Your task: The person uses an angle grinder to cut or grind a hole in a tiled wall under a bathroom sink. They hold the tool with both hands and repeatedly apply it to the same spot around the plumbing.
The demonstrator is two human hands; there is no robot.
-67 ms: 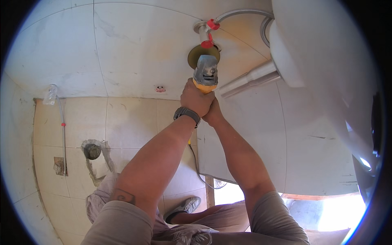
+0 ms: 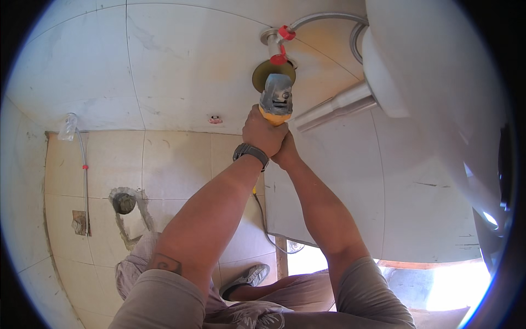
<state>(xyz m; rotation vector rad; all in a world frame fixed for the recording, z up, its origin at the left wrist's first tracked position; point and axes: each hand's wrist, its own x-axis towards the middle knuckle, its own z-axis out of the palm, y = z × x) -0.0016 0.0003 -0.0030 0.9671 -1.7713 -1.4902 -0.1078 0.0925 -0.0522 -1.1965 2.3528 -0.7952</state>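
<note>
Both of my arms reach up the middle to an angle grinder with a grey head and yellow body (image 2: 276,96). My left hand (image 2: 263,132), below a dark wristwatch (image 2: 251,154), is wrapped round its body. Partly hidden behind the left, my right hand (image 2: 285,148) grips the same tool farther back. At the far end, the round yellowish disc (image 2: 264,75) is up against the tiled wall, just below a metal angle valve (image 2: 273,47) with a red handle. Its lower part is hidden by the grinder head.
A braided hose (image 2: 323,19) curves from the valve to a white basin (image 2: 386,71), with a metal drain pipe (image 2: 334,105) below. The grinder's cord (image 2: 263,216) hangs beside my left arm. At left are a drain hole (image 2: 124,203) in the tiled floor and another hose (image 2: 85,186).
</note>
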